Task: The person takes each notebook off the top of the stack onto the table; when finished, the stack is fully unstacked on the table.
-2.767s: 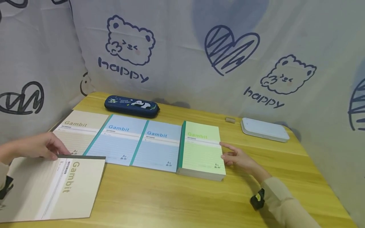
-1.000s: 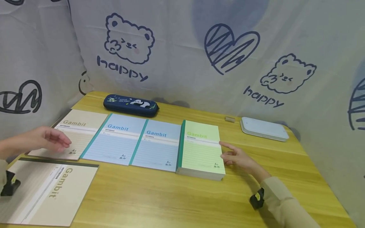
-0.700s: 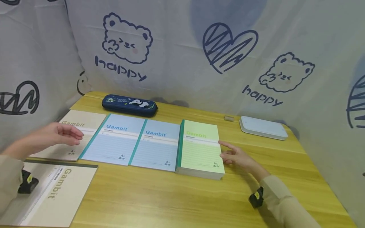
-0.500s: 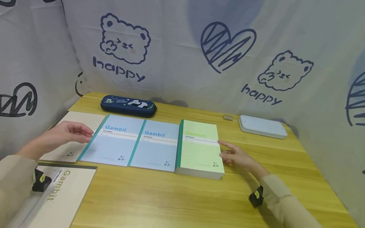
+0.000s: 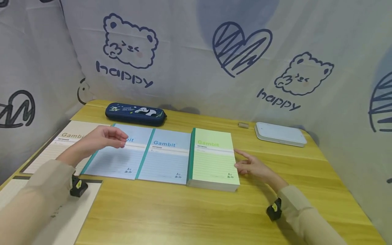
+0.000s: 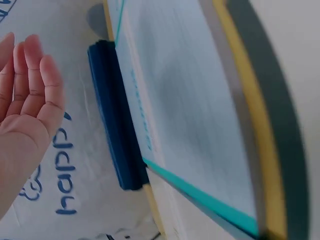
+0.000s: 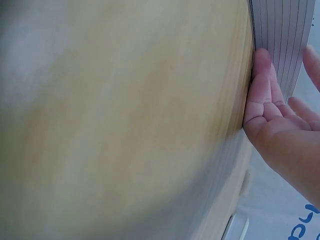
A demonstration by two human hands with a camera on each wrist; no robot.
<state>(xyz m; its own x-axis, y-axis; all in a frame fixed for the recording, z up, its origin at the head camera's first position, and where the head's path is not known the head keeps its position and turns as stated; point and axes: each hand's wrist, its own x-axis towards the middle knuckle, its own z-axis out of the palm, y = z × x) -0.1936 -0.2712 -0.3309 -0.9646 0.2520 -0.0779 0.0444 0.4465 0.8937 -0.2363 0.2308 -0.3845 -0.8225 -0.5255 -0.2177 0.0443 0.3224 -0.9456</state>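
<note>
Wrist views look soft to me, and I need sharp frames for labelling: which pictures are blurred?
Head view: sharp, evenly lit. Left wrist view: motion-smeared, blue notebook edges streaked, left hand clearer. Right wrist view: table a featureless blur, right hand fairly crisp.

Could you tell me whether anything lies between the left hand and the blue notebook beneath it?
Nothing visible does. The left hand is above the left blue notebook with open fingers and holds nothing. The pencil case lies behind the notebooks, and the right hand rests at the edge of the green notebook.

Green notebook [image 5: 212, 158], two blue notebooks [image 5: 166, 156], navy panda pencil case [image 5: 135, 114]
</note>
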